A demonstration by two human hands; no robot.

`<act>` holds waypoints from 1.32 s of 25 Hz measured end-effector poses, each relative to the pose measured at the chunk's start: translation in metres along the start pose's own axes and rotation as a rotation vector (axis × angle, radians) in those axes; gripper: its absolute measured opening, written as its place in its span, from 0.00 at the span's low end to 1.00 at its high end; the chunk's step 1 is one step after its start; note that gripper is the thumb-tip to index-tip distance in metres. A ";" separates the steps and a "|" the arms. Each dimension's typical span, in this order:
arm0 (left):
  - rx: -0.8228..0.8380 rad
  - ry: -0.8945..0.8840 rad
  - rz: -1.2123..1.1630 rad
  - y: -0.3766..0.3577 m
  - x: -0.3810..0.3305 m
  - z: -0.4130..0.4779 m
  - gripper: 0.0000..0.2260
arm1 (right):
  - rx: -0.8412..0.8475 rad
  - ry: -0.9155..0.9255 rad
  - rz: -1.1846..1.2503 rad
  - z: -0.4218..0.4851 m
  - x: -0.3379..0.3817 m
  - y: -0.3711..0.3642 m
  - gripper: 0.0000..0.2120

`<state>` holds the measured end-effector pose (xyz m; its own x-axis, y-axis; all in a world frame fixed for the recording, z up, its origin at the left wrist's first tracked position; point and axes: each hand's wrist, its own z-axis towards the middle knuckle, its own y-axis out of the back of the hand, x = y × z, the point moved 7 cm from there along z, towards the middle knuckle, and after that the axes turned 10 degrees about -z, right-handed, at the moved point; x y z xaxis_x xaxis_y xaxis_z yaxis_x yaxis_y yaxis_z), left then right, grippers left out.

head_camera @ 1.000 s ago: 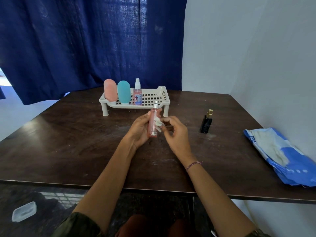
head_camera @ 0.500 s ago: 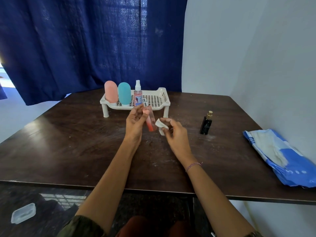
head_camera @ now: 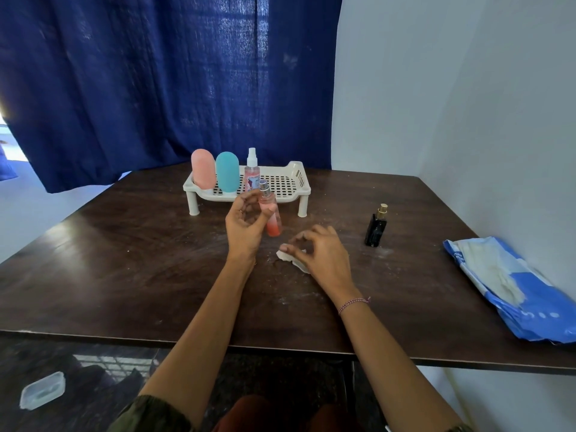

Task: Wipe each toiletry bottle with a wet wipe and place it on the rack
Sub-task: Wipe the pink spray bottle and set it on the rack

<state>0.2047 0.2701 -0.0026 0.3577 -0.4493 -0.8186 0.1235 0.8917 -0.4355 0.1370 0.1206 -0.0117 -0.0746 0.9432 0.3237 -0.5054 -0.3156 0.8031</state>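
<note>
Head view, centre of the frame: my left hand [head_camera: 246,226] holds the pink spray bottle [head_camera: 271,219] off the tabletop [head_camera: 124,260], thumb on one side and curled fingers on the other, gripping it around the upper body. The bottle is nearly upright with its silver nozzle on top, just in front of the white rack [head_camera: 304,190]. I judge I hold it that way so it can go down standing. My right hand [head_camera: 324,257] is low, a little right of centre. Its curled fingertips pinch the crumpled wet wipe [head_camera: 290,256], which lies on the tabletop, so I judge the wiping of this bottle is finished.

The rack stands on short legs in the upper middle and has a perforated floor. It carries three bottles in a row on its left part: a pink rounded bottle [head_camera: 203,168], a teal rounded bottle [head_camera: 227,171] and a clear spray bottle [head_camera: 252,173] with pink liquid. The likely spot for mine is just right of that one.

To the right, a black perfume bottle [head_camera: 376,227] stands alone on the tabletop, apparently not yet wiped. At the right edge lies the blue wipes pack [head_camera: 511,285], with white showing at its opening.
</note>
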 end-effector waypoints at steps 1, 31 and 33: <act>0.002 -0.010 -0.001 0.000 -0.001 0.000 0.18 | -0.020 -0.009 0.021 0.001 -0.001 0.001 0.21; 0.007 0.037 0.311 -0.022 0.028 0.056 0.19 | -0.236 -0.222 0.328 0.122 0.003 -0.020 0.15; 0.014 0.023 0.349 -0.020 0.031 0.058 0.19 | -0.245 -0.215 0.337 0.120 0.002 -0.028 0.15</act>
<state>0.2671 0.2417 0.0028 0.3595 -0.1185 -0.9256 0.0100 0.9923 -0.1232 0.2543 0.1191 0.0266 -0.1032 0.7412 0.6633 -0.6732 -0.5429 0.5020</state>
